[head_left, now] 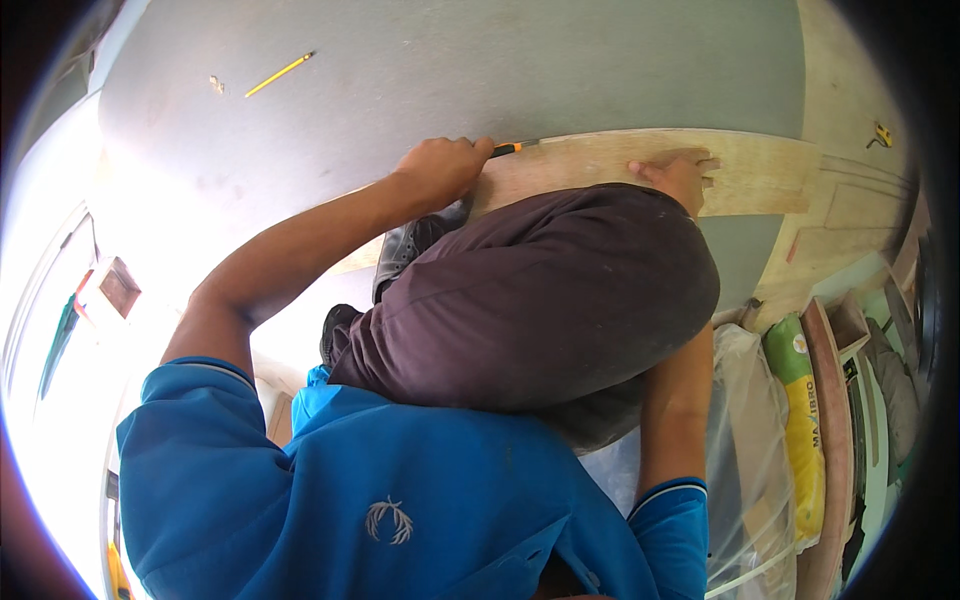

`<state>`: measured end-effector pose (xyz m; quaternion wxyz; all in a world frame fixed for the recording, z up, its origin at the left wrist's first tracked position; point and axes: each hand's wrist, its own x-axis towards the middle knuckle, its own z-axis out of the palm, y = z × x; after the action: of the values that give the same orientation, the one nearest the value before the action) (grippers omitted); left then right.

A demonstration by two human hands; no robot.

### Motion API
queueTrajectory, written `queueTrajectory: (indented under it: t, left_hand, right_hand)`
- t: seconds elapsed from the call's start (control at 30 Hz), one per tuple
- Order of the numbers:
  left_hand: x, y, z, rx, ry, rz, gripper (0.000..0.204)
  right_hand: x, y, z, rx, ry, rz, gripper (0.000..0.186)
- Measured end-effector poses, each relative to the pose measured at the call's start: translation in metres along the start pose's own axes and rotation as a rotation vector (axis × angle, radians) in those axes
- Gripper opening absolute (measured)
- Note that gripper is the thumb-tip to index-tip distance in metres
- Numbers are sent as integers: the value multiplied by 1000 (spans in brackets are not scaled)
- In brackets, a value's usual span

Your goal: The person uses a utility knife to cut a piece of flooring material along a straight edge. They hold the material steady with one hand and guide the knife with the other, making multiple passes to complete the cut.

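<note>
A long, pale wooden strip lies across a large grey sheet, running beneath my bent legs. My left hand is closed around a utility knife with a black and orange handle. Its thin grey blade points right and meets the strip's far edge. Farther right, my right hand rests on the strip with its fingers spread, holding nothing. My raised knee hides part of the right wrist and the strip's near side. One of my dark shoes stands by the strip's left part.
A yellow pencil lies on the grey sheet at the far left, beside a small crumpled scrap. A yellow tape measure sits on plywood at the far right. Clear plastic sheeting and a yellow-green bag are at the lower right.
</note>
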<state>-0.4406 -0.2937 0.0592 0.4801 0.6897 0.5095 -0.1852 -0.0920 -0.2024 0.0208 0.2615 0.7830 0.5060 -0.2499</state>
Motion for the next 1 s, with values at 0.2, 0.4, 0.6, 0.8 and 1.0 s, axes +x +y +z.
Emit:
queueTrajectory:
  t: [0.2, 0.4, 0.6, 0.8, 1.0]
  left_hand:
    - [-25, -25, 12, 21, -29, -67, 19]
    - [-41, -43, 16, 68, -85, -94, 23]
    - [-62, -59, 25, 71, -68, -127, 21]
    - [-92, -85, 40, 76, -72, -173, 19]
    - [-117, -103, 43, 94, -138, -241, 21]
  right_hand:
    - [-3, -9, 2, 43, 21, 58, 143]
    - [-5, 1, -6, 68, 1, 42, 143]
    - [-3, 1, -3, 29, 4, -26, 145]
    - [8, 9, 3, 39, -29, -12, 144]
    - [-1, 3, -3, 30, -17, -9, 143]
